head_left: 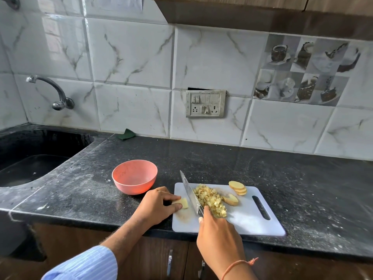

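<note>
The bowl [134, 176] is salmon pink, the cutting board [242, 221] white, the diced pieces [210, 199] pale yellow, the counter [222, 164] black with pale speckles, the tiles [131, 57] white with grey veins, the sleeve [90, 263] striped light blue.

So the cutting board [252, 223] sat right at the front edge of the counter [201, 158], with the bowl [134, 176] just off its back-left corner. The sink [36, 156] was way over left, tap [52, 91] on the wall above it, and the switch panel [205, 103] was on the wall straight behind the board. On the board, going left to right: the small piece [182, 203] under the left hand [157, 206], then the knife [190, 196] running front to back, then the diced pile [211, 200] up against the blade, then a chunk [231, 199] touching the pile. The slices [238, 187] were stacked at the back edge, behind that chunk. The right hand [219, 233] was at the front, on the knife's handle.
</note>
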`<control>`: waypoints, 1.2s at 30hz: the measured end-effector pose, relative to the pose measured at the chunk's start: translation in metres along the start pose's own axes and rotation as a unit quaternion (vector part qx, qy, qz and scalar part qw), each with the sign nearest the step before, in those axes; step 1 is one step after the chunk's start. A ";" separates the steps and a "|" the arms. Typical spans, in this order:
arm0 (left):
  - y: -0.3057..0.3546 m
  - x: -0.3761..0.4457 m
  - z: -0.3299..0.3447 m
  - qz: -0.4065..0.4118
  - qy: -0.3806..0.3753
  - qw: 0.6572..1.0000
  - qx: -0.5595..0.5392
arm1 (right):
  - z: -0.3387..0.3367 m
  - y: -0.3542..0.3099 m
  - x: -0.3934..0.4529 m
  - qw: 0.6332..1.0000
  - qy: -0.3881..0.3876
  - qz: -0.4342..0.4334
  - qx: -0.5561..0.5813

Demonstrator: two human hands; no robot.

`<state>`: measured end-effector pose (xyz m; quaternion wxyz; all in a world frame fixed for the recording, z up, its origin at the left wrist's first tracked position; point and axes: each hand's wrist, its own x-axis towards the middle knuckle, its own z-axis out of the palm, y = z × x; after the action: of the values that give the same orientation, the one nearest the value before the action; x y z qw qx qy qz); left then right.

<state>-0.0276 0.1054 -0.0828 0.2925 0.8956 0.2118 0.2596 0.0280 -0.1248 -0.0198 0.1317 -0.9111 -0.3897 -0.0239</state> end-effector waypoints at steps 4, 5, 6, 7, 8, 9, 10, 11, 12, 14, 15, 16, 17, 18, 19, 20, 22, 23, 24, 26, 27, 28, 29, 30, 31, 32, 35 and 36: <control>0.000 -0.001 0.002 -0.005 0.020 1.000 -0.002 | -0.002 -0.004 -0.005 1.000 0.019 -0.005 0.015; 0.000 -0.001 0.003 -0.006 0.024 1.000 -0.002 | 0.000 -0.005 -0.005 1.000 0.013 -0.010 0.013; 0.000 0.000 0.004 -0.007 0.027 1.000 -0.004 | 0.001 -0.008 -0.005 1.000 0.003 -0.012 0.012; 0.000 0.000 0.004 -0.007 0.028 1.000 -0.005 | 0.004 -0.010 -0.004 1.000 -0.008 -0.010 0.009; 0.001 0.000 0.004 -0.008 0.029 1.000 -0.007 | 0.006 -0.013 -0.002 1.000 -0.018 -0.005 0.005; 0.001 0.000 0.004 -0.007 0.029 1.000 -0.007 | 0.008 -0.015 0.001 1.000 -0.024 0.001 0.003; 0.001 0.000 0.004 -0.007 0.029 1.000 -0.007 | 0.011 -0.018 0.005 1.000 -0.026 0.006 0.000; 0.001 0.000 0.005 -0.008 0.027 1.000 -0.006 | 0.013 -0.021 0.009 1.000 -0.025 0.009 -0.003; 0.001 0.000 0.005 -0.010 0.025 1.000 -0.005 | 0.014 -0.023 0.011 1.000 -0.022 0.012 -0.007; 0.001 -0.001 0.006 -0.016 0.026 1.000 0.003 | 0.013 -0.025 0.014 0.999 -0.024 0.014 -0.020; 0.001 -0.001 0.006 -0.018 0.029 0.999 0.007 | 0.013 -0.024 0.013 0.999 -0.027 0.009 -0.027; 0.001 -0.002 0.006 -0.020 0.032 0.999 0.009 | 0.012 -0.021 0.010 0.999 -0.031 0.003 -0.034; 0.001 -0.002 0.006 -0.021 0.035 0.999 0.010 | 0.011 -0.018 0.005 0.999 -0.032 -0.004 -0.040; 0.002 -0.003 0.007 -0.020 0.037 0.999 0.010 | 0.010 -0.015 0.000 0.998 -0.034 -0.010 -0.044; 0.002 -0.003 0.007 -0.018 0.039 0.999 0.010 | 0.007 -0.010 -0.005 0.998 -0.035 -0.016 -0.045; 0.002 -0.004 0.007 -0.017 0.041 0.999 0.011 | 0.006 -0.007 -0.008 0.998 -0.037 -0.018 -0.046; 0.003 -0.004 0.007 -0.015 0.041 0.999 0.017 | 0.004 -0.001 -0.007 0.998 -0.035 -0.015 -0.044; 0.003 -0.004 0.007 -0.013 0.040 0.999 0.019 | 0.004 0.000 -0.006 0.999 -0.029 -0.013 -0.042; 0.003 -0.005 0.008 -0.009 0.039 0.999 0.019 | 0.003 0.001 -0.005 0.999 -0.023 -0.011 -0.037; 0.004 -0.006 0.009 0.004 0.046 0.999 0.018 | 0.002 0.001 -0.003 1.000 -0.013 -0.011 -0.021; 0.005 -0.007 0.010 0.012 0.049 0.999 0.021 | 0.001 0.001 -0.002 1.000 -0.007 -0.011 -0.014; 0.005 -0.006 0.010 0.018 0.049 0.998 0.024 | 0.000 0.001 -0.002 1.000 -0.001 -0.010 -0.008; 0.005 -0.006 0.010 0.022 0.047 0.998 0.025 | -0.001 0.001 -0.002 1.000 0.006 -0.007 -0.003; 0.005 -0.006 0.010 0.023 0.046 0.998 0.022 | -0.001 0.000 -0.002 1.000 0.011 -0.005 0.003; 0.005 -0.006 0.009 0.023 0.046 0.999 0.015 | -0.002 -0.001 -0.002 1.000 0.013 -0.001 0.008; 0.005 -0.006 0.009 0.022 0.047 0.999 0.009 | -0.003 -0.002 -0.003 1.000 0.014 0.001 0.012; 0.003 -0.005 0.008 0.020 0.044 0.999 -0.006 | -0.005 -0.007 -0.004 1.000 0.015 0.002 0.027; 0.002 -0.005 0.008 0.019 0.040 0.999 -0.008 | -0.006 -0.009 -0.005 0.999 0.014 0.002 0.030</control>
<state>-0.0262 0.0980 -0.0889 0.2859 0.8859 0.2042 0.3028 0.0184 -0.1244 -0.0131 0.1646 -0.9070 -0.3869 -0.0244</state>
